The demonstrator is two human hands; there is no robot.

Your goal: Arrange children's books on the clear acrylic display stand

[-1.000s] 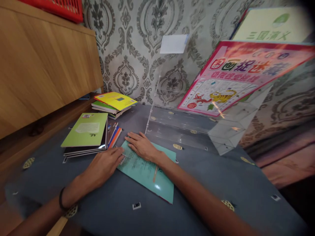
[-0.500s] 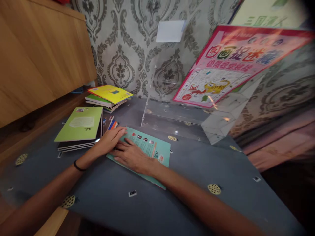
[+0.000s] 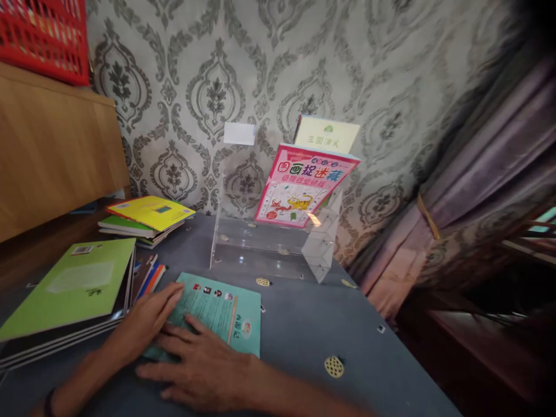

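A teal book (image 3: 217,310) with small portraits on its cover lies flat on the table in front of me. My left hand (image 3: 145,318) rests along its left edge, fingers stretched out and close together. Lying over the book's near left part, my right hand (image 3: 206,365) has its fingers spread, covering that corner. Just left of my left hand is a stack topped by a light green book (image 3: 73,284), with the edges of several thinner books (image 3: 150,275) showing beside it.
Behind that stack sits another pile with a yellow book (image 3: 152,212) on top. A clear acrylic rack (image 3: 260,255) by the wall holds a pink picture book (image 3: 302,185) and a pale yellow book (image 3: 328,132). A wooden cabinet (image 3: 56,150) with a red basket (image 3: 43,37) stands left.
My view has lifted and shifted, so the rack appears lower and more fully. Both hands stay at the teal book; the right hand's fingers are spread wider, toward the near left corner.
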